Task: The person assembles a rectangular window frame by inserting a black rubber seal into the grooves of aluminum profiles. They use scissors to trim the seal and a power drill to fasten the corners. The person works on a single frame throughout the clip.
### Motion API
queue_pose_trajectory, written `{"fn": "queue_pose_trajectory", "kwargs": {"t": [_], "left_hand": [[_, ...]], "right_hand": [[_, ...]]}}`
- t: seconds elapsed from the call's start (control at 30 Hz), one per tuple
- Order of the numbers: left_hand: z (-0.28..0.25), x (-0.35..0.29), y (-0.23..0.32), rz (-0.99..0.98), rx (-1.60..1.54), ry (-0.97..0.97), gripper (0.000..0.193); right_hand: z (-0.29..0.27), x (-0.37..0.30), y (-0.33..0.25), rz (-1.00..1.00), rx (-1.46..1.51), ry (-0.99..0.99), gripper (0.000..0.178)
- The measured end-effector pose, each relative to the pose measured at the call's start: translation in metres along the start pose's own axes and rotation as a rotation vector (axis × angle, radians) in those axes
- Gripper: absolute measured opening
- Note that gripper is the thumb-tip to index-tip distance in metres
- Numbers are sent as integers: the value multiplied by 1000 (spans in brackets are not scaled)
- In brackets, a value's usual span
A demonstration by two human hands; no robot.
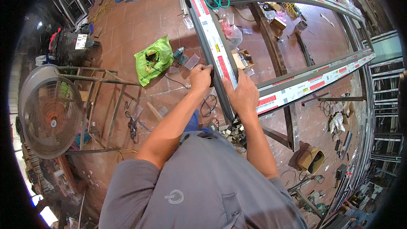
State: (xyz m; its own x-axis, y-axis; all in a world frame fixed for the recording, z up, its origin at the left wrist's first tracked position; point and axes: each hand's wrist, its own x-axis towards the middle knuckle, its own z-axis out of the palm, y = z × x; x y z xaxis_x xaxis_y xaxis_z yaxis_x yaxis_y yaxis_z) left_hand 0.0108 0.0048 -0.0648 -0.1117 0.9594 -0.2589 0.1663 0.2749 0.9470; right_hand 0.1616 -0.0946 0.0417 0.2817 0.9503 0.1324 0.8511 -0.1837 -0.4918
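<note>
A large rectangular metal frame (217,50), dark with white-and-red printed protective film, lies in front of me on supports. At its near left corner, my right hand (243,93) is closed round the left bar, the thumb on the film and the fingers over the inner side. My left hand (201,79) is at the outer edge of the same bar, fingers pinched together beside the dark side of the profile. What sits between those fingertips is too small to make out. Scissors (217,1) with green handles rest on the far left corner of the frame.
A green plastic bag (154,60) and a teal power tool (179,55) lie on the tiled floor. A standing fan (51,114) and metal rack (95,78) are at left. Dark beams (268,38) pass under the frame. An open cardboard box (311,160) sits lower right.
</note>
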Motion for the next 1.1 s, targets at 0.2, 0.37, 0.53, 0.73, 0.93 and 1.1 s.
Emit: {"fn": "queue_pose_trajectory", "kwargs": {"t": [0.2, 0.37, 0.53, 0.73, 0.93, 1.1], "left_hand": [[4, -9, 27, -101, 74, 21, 29], [-14, 22, 30, 128, 245, 12, 31], [-3, 11, 45, 202, 475, 109, 35], [-6, 34, 42, 82, 381, 12, 36], [-15, 81, 56, 167, 404, -20, 40], [-27, 164, 77, 63, 335, -90, 38]], "right_hand": [[0, -3, 7, 4, -17, 25, 72], [-1, -3, 0, 0, 7, -9, 71], [3, -4, 4, -22, -37, 58, 73], [1, -6, 2, -9, -24, 80, 72], [1, -1, -5, 38, -25, 86, 72], [5, 3, -11, 37, -71, 106, 69]]}}
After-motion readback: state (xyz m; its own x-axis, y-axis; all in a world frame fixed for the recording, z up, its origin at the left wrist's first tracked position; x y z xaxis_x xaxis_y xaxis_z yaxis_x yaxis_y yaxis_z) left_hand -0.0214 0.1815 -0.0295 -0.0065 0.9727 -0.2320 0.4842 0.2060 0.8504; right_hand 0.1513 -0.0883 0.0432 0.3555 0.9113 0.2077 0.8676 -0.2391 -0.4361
